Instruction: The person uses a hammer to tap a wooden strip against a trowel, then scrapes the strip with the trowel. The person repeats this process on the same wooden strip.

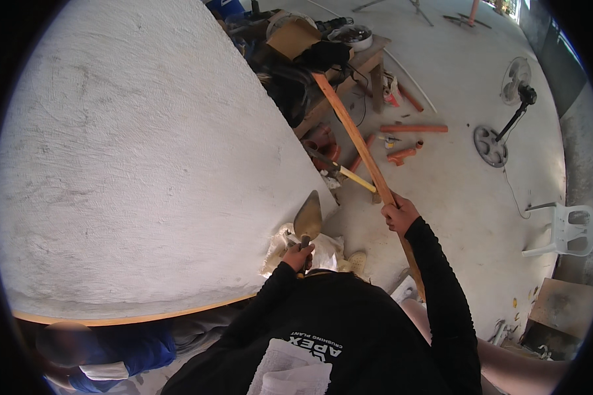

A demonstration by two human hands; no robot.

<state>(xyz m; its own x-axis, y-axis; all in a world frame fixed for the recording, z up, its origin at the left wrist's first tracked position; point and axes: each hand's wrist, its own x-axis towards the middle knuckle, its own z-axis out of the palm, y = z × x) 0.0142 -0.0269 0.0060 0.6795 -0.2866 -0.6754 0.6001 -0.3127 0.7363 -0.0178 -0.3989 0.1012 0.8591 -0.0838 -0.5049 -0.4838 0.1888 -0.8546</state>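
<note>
My left hand [298,257] is closed round the handle of a pointed trowel [308,216], its dull, mortar-stained blade turned up and away from me. A long straight strip of wood [350,123] slants from the far bench down past my right side. Around its lower part my right hand [400,214] is wrapped. Just beyond the trowel, at the left, rises a large white rough-plastered surface [138,151]; the blade is close to its edge, and I cannot tell whether they touch. Below the blade lies a crumpled whitish sack [327,250], partly covered by my left hand.
A cluttered wooden bench [375,58] holds a cardboard box [294,38] and a bowl [353,36]. Orange pipes [414,129] and a yellow-handled tool [357,179] lie nearby. To the right stand a fan [491,146] and a white chair [560,230]. A person in blue [128,352] is at lower left.
</note>
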